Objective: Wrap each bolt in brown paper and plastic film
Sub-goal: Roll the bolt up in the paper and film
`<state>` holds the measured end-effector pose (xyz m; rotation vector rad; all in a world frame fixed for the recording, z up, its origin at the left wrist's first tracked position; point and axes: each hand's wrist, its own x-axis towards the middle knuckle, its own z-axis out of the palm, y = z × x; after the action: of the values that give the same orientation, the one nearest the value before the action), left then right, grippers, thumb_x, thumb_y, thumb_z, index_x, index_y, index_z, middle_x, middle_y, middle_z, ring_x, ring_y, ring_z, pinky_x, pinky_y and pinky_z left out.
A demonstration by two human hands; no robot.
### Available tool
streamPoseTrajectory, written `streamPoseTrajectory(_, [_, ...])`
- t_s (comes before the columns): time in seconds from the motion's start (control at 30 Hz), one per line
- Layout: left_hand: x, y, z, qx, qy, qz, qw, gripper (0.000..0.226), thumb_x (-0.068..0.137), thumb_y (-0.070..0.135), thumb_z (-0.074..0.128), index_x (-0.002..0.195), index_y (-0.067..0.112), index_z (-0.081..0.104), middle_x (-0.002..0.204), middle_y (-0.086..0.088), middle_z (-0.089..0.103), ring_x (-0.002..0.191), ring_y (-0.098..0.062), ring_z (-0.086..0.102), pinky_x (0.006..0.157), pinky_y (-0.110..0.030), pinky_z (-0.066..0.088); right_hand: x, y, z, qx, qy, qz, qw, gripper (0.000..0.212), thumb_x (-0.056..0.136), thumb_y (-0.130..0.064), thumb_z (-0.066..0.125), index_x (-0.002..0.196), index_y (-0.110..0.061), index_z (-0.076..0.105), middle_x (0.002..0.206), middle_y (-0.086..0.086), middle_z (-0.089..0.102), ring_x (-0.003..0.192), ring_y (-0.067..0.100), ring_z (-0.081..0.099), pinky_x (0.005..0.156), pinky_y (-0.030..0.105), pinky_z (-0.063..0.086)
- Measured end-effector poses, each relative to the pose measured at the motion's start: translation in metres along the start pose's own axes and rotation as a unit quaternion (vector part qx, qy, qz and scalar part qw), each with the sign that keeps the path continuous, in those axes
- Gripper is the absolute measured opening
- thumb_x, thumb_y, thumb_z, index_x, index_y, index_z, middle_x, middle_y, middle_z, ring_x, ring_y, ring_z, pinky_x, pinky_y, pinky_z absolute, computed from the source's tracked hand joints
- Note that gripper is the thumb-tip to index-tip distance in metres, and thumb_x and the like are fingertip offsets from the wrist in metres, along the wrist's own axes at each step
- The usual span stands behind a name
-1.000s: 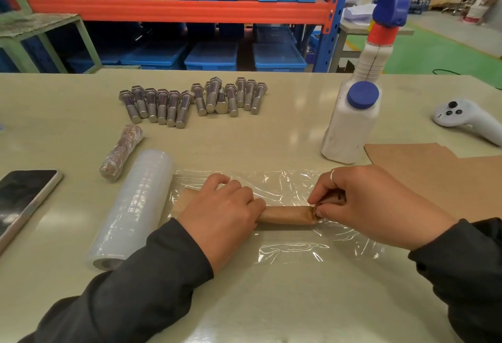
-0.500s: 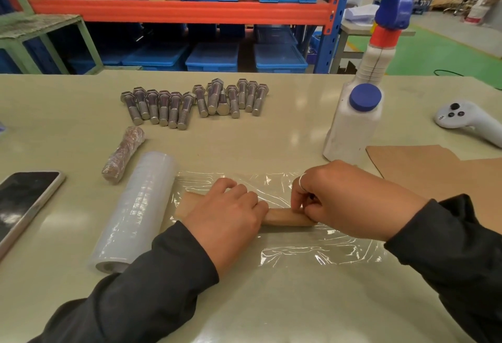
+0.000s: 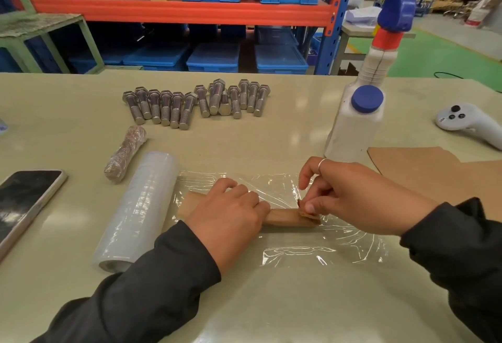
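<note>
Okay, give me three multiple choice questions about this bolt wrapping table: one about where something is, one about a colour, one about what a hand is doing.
1. The finished wrapped bolt lies:
A. beside the film roll
B. on the phone
C. among the bare bolts

2. The white bottle has a side cap coloured:
A. green
B. blue
C. black

3. The right hand:
A. lies flat
B. pinches the paper roll at its end
C. holds the bottle

A: it lies left of the roll.
B: blue cap.
B: fingertips fold the paper end.
</note>
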<state>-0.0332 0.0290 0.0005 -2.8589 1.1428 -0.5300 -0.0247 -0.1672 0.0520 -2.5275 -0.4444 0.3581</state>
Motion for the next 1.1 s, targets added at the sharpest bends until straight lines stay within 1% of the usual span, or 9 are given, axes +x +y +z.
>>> streamPoseTrajectory(0.2, [0.0,0.002,-0.005,-0.006,-0.021,0.001,1.0,0.026,0.043,0.024,0.088,0.059,0.02,0.069,0.051,0.007,0.057,0.051,-0.01,0.058,0.068,-0.021,0.053,-0.002,0.0,0.013,-0.015,0.078,-0.003,0.997,0.02,0.077,-0.018,0.074,0.068,-0.033,0.063,0.066,-0.012,0.064,0.064,-0.002,0.054,0.063,0.013,0.041])
streamPoseTrajectory(0.37, [0.0,0.001,-0.007,0.004,-0.021,-0.006,1.0,0.027,0.042,0.027,0.089,0.059,0.021,0.069,0.051,0.008,0.057,0.052,-0.009,0.059,0.07,-0.022,0.053,-0.005,-0.006,0.029,-0.105,0.107,-0.039,0.988,0.015,0.085,-0.024,0.066,0.097,-0.025,0.074,0.096,-0.009,0.065,0.087,0.003,0.055,0.08,0.017,0.039])
streamPoseTrajectory(0.6, [0.0,0.0,-0.009,-0.009,-0.042,-0.026,0.999,0.024,0.046,0.028,0.087,0.062,0.022,0.07,0.052,0.008,0.059,0.054,-0.009,0.06,0.073,-0.025,0.054,-0.003,-0.01,0.021,-0.195,0.031,-0.039,0.98,0.024,0.091,-0.034,0.056,0.112,-0.035,0.067,0.105,-0.011,0.063,0.098,0.007,0.055,0.085,0.021,0.039])
streamPoseTrajectory(0.7, [0.002,0.001,-0.017,-0.013,-0.066,-0.026,0.997,0.035,0.068,0.04,0.076,0.098,0.024,0.07,0.085,0.009,0.067,0.084,-0.01,0.063,0.095,-0.031,0.042,-0.001,-0.009,0.022,-0.219,0.03,-0.037,0.975,0.023,0.091,-0.034,0.055,0.111,-0.034,0.067,0.103,-0.009,0.062,0.098,0.011,0.055,0.085,0.026,0.041])
streamPoseTrajectory(0.77, [-0.004,-0.007,-0.022,0.013,-0.089,-0.067,0.994,0.056,0.081,0.05,0.06,0.131,0.027,0.047,0.118,0.007,0.056,0.113,-0.013,0.051,0.107,-0.038,0.022,0.001,-0.008,0.024,-0.233,0.038,-0.039,0.971,0.022,0.091,-0.033,0.054,0.108,-0.032,0.068,0.101,-0.009,0.061,0.097,0.011,0.055,0.083,0.027,0.042])
streamPoseTrajectory(0.83, [-0.007,-0.016,-0.039,-0.014,-0.072,-0.092,0.993,0.057,0.062,0.048,0.079,0.11,0.021,0.064,0.099,0.001,0.064,0.092,-0.022,0.062,0.085,-0.046,0.042,0.001,-0.007,0.024,-0.235,0.043,-0.041,0.97,0.021,0.091,-0.032,0.054,0.106,-0.032,0.069,0.1,-0.009,0.062,0.096,0.011,0.055,0.082,0.027,0.043])
streamPoseTrajectory(0.9, [-0.011,-0.025,-0.058,-0.04,-0.089,-0.134,0.986,0.031,0.062,0.044,0.08,0.086,0.027,0.07,0.084,0.007,0.061,0.08,-0.017,0.058,0.073,-0.034,0.04,0.001,-0.006,0.024,-0.232,0.043,-0.045,0.971,0.02,0.091,-0.031,0.055,0.106,-0.033,0.069,0.1,-0.009,0.062,0.096,0.011,0.055,0.082,0.027,0.043])
streamPoseTrajectory(1.0, [-0.018,-0.042,-0.054,-0.022,-0.14,-0.142,0.98,0.023,0.087,0.05,0.05,0.105,0.044,0.063,0.099,0.016,0.049,0.094,-0.003,0.04,0.069,-0.015,0.026,0.0,-0.005,0.024,-0.239,0.042,-0.047,0.969,0.021,0.092,-0.033,0.053,0.108,-0.034,0.068,0.1,-0.009,0.061,0.097,0.01,0.054,0.083,0.026,0.041])
streamPoseTrajectory(1.1, [-0.018,-0.044,-0.047,-0.03,-0.182,-0.124,0.975,0.027,0.089,0.05,0.046,0.114,0.05,0.057,0.108,0.017,0.052,0.102,-0.002,0.043,0.064,-0.017,0.023,-0.001,-0.006,0.023,-0.226,0.041,-0.046,0.972,0.022,0.092,-0.034,0.053,0.108,-0.036,0.067,0.1,-0.01,0.061,0.097,0.009,0.053,0.083,0.026,0.041])
